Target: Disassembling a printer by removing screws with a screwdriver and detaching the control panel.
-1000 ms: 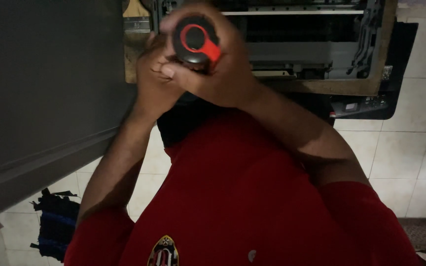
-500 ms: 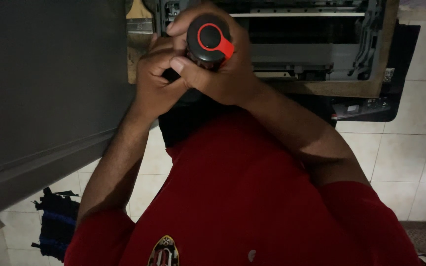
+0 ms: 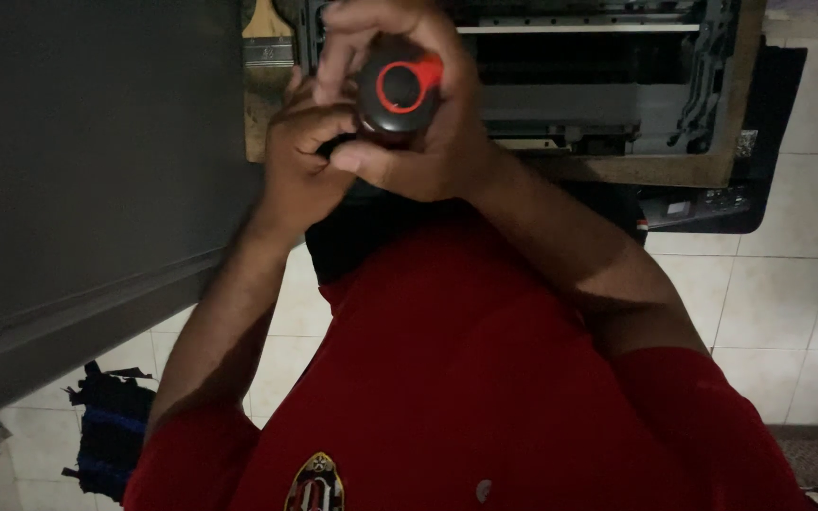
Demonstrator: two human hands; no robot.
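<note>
A: Right hand: fingers curled round the black screwdriver handle, thumb side towards the wearer, grip closed.

B: Left hand: closed too, fingertips pressed against the lower side of the same handle, just beside the right hand and touching it.

A: Handle: seen end-on; round black butt cap with a red ring and a red tab facing straight up at the camera. Long axis running away from the camera, down towards the machine below. Shaft and tip hidden behind the hands; contact point not visible.

B: Position: held above the near edge of the opened dark grey machine chassis, at the top centre of the view.

A: Beneath the chassis: wooden board, edge showing along the front and right.

B: Left of the hands: paintbrush with pale handle, lying on the board's corner.

A: Further out: large grey panel filling the left; pale tiled floor; black and blue bundle lower left.

B: Foreground: red shirt with a badge, both sleeves in view.
</note>
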